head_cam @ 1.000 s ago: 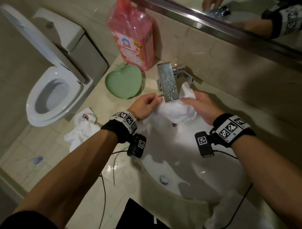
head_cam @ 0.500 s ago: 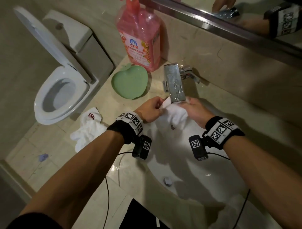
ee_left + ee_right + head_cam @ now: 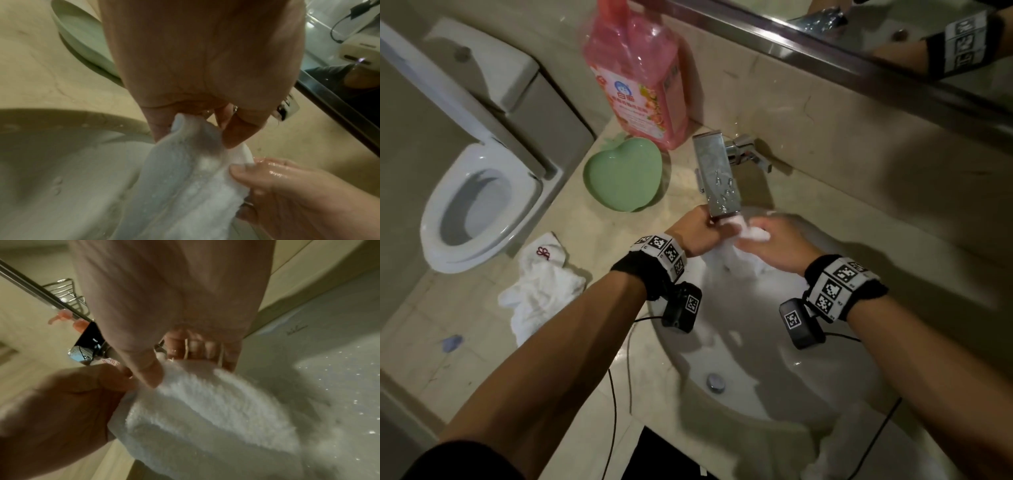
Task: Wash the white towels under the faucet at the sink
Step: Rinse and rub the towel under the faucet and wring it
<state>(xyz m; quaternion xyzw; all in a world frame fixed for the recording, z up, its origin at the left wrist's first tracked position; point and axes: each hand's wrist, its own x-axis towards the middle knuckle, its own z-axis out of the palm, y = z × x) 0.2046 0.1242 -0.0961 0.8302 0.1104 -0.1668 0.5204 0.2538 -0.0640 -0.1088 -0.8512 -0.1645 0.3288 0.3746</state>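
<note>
Both hands hold one white towel (image 3: 743, 260) under the faucet (image 3: 717, 178). Left hand (image 3: 697, 236) – fingers curled, pinching a bunched edge, as the left wrist view shows plainly. Right hand (image 3: 774, 246) – thumb and curled fingers closed on the other side of the same bunch; its skin looks wet in the left wrist view.

Change: a second ago the hands were apart, with the towel spread between them below the spout. Now they have closed in until they nearly touch, and the cloth is gathered into a small wad right at the spout's tip. The rest hangs down into the sink (image 3: 763, 370). Judgement: this reads as the inward stroke of a rub or squeeze, so washing of this towel is under way, not finished. Running water itself cannot be made out; only droplets show on faucet and basin.

Outward from the grip:
- green dish (image 3: 623, 178) on the counter at 10 o'clock of the faucet
- pink bottle (image 3: 640, 75) at 11 o'clock, against the wall
- second towel (image 3: 541, 287) crumpled on the counter at 8 o'clock, with a red emblem – it looks unwashed, so likely next
- toilet (image 3: 472, 209) beyond the counter, at 9 o'clock
- a pale heap at the sink's 5 o'clock rim, too dim to identify
</note>
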